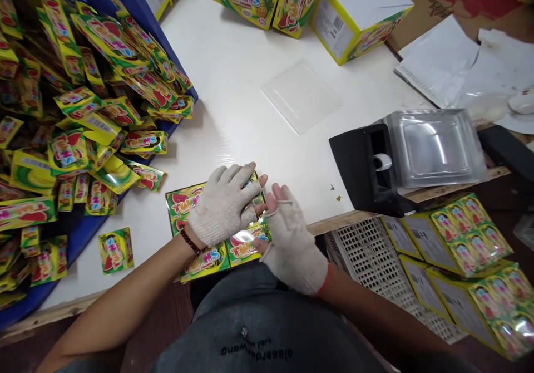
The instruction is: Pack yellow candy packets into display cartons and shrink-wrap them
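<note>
- A blue bin (81, 234) on my left is heaped with yellow-green candy packets (92, 106), too many to count; some spill over its edge onto the table.
- A white slotted crate (367, 250) sits below the table edge on my right, with several yellow cartons (454, 234) stacked just beside it.
- Three more yellow boxes (359, 19) stand at the far side.
- My left hand (225, 203), gloved, lies flat with its fingers spread on a small group of packets (208, 260), seemingly four, at the table's near edge.
- My right hand (292, 239) stands against their right side with its fingers loose; I cannot tell whether the thumb pinches one.
- One loose packet (115, 250) lies apart on the left.
- The white table (233, 72) also holds one clear plastic sheet (301, 96) and a clear tray (434, 145) on a black stand (362, 167).
</note>
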`<control>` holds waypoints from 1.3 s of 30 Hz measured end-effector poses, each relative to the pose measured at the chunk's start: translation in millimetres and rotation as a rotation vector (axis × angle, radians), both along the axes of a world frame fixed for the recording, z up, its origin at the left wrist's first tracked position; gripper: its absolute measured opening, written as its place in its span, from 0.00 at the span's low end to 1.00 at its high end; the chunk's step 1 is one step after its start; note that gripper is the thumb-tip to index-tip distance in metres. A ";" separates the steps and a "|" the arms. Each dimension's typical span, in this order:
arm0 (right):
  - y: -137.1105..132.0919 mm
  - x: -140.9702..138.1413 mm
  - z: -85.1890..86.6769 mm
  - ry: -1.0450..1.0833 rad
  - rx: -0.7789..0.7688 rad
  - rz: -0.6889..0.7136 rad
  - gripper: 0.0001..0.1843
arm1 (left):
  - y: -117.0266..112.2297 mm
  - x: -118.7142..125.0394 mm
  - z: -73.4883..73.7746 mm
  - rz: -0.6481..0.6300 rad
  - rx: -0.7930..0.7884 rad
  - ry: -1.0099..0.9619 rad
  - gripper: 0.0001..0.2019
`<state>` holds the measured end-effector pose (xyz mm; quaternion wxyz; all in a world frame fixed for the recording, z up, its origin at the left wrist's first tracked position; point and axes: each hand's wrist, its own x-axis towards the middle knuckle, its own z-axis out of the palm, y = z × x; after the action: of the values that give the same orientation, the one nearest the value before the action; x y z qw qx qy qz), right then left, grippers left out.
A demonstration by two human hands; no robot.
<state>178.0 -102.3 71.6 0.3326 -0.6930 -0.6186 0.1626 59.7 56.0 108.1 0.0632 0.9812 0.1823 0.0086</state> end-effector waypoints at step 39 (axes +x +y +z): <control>-18.6 9.9 -6.9 0.318 -0.223 0.013 0.12 | 4.7 -7.2 0.0 -0.097 0.037 0.062 0.27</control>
<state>187.9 -120.9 64.6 0.3463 -0.6871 -0.5408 0.3399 52.5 60.7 108.1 0.0396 0.9897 0.1362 -0.0217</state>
